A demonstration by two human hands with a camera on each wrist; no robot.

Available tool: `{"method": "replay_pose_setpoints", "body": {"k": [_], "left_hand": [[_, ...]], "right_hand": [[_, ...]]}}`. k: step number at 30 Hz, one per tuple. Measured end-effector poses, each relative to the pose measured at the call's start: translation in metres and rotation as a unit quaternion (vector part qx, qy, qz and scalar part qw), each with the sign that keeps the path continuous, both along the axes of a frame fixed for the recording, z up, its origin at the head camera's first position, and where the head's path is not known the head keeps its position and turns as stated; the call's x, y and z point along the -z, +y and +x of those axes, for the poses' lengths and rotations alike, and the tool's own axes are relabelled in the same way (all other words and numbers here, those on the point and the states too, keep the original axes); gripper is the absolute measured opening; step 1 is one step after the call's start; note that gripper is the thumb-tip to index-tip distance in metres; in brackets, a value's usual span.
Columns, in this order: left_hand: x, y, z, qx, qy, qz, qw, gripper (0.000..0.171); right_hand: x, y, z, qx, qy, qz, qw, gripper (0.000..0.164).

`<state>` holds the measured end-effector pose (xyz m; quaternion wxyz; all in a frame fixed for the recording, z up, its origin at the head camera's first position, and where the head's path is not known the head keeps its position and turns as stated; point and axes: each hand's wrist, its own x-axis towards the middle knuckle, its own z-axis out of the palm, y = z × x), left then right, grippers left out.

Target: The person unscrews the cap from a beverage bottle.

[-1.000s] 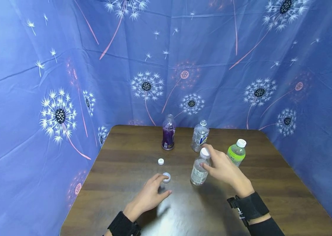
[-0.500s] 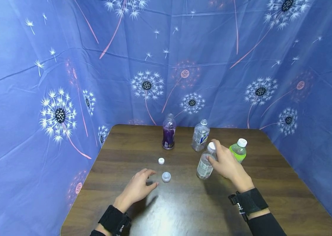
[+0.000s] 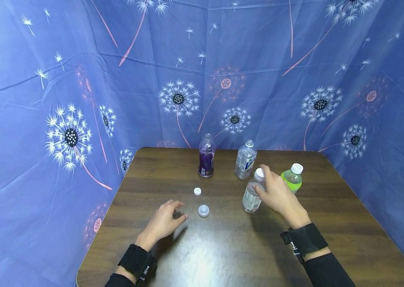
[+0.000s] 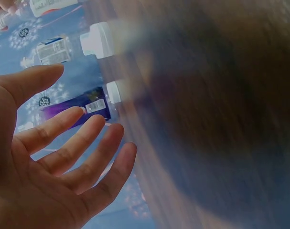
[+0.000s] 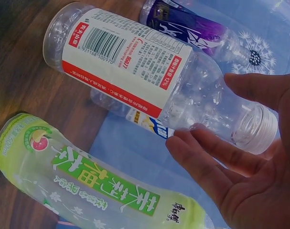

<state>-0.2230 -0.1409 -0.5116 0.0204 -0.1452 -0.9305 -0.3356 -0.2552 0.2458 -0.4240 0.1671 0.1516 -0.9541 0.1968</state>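
Note:
My right hand [image 3: 279, 194] is at the top of a clear plastic bottle [image 5: 125, 62] with a white-and-red label and a white cap. In the right wrist view the thumb and fingers stand spread on either side of the bottle's neck, not closed round it. The bottle stands upright on the table. My left hand [image 3: 162, 223] is over the table with nothing in it, fingers relaxed and apart. To its right lie a wide translucent cap [image 3: 203, 211] and, farther back, a small white bottle cap [image 3: 197, 191].
A purple-labelled bottle without a cap [image 3: 206, 157] and an uncapped clear bottle [image 3: 245, 160] stand at the back of the wooden table [image 3: 151, 179]. A green-labelled bottle [image 5: 97, 176] with a white cap stands right of my right hand. Blue dandelion-print cloth [image 3: 134, 99] hangs behind.
My right hand and the clear bottle shifted back and to the right, then stayed nearly in place. My left hand drew leftward away from the wide cap. The view tilted slightly down.

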Motion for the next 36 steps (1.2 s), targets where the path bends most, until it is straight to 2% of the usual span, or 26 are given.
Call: {"method": "replay_pose_setpoints", "body": {"k": [10,16,20,25,28,32,36], "left_hand": [[0.005,-0.003,-0.014,-0.007,0.001,0.005,1.0000,0.036],[0.007,-0.002,-0.023,0.005,0.006,0.044,0.9990,0.034],[0.006,0.001,-0.028,0.023,0.012,0.053,0.9983,0.034],[0.004,0.006,-0.036,0.035,0.015,0.043,0.9983,0.032],[0.000,0.010,-0.044,0.043,0.019,0.046,0.9979,0.032],[-0.010,0.015,-0.061,0.040,0.023,0.038,0.9982,0.033],[-0.019,0.018,-0.082,0.032,0.019,0.018,0.9991,0.036]], "right_hand": [[0.005,0.002,0.005,0.028,-0.006,-0.022,0.999,0.074],[0.003,0.000,0.005,0.016,0.064,-0.015,0.998,0.075],[-0.001,-0.001,0.006,0.009,0.114,-0.016,0.993,0.067],[-0.009,-0.003,0.011,-0.018,0.162,-0.026,0.986,0.056],[-0.015,-0.007,0.019,-0.042,0.174,-0.035,0.983,0.052],[-0.021,-0.015,0.031,-0.095,0.159,-0.021,0.982,0.048],[-0.017,-0.024,0.040,-0.135,0.127,0.008,0.983,0.045]]}}
